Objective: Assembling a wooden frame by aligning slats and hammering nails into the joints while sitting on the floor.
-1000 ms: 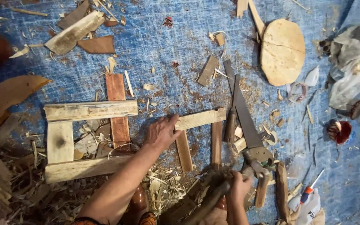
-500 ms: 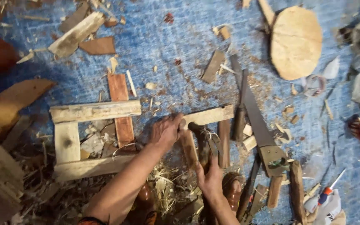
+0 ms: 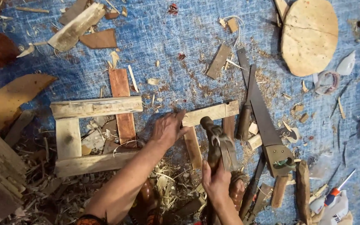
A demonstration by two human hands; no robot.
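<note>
My left hand (image 3: 168, 128) presses down on the near end of a pale wooden slat (image 3: 211, 113) that lies across two short upright strips on a blue tarp (image 3: 176, 37). My right hand (image 3: 216, 181) grips the wooden handle of a claw hammer (image 3: 216, 138), its head raised just below the slat. Left of my hands lies a frame of pale planks (image 3: 94, 106) with a reddish board (image 3: 121, 104) running under it.
A hand saw (image 3: 263, 121) lies right of the slat. A round wood slab (image 3: 309, 35) sits at the top right, loose offcuts at the top left, shavings and sticks along the near edge. A screwdriver (image 3: 334, 191) lies at the bottom right.
My right hand has come left from beside the saw with the hammer and lifted its head up toward the slat. My left hand has stayed on the slat.
</note>
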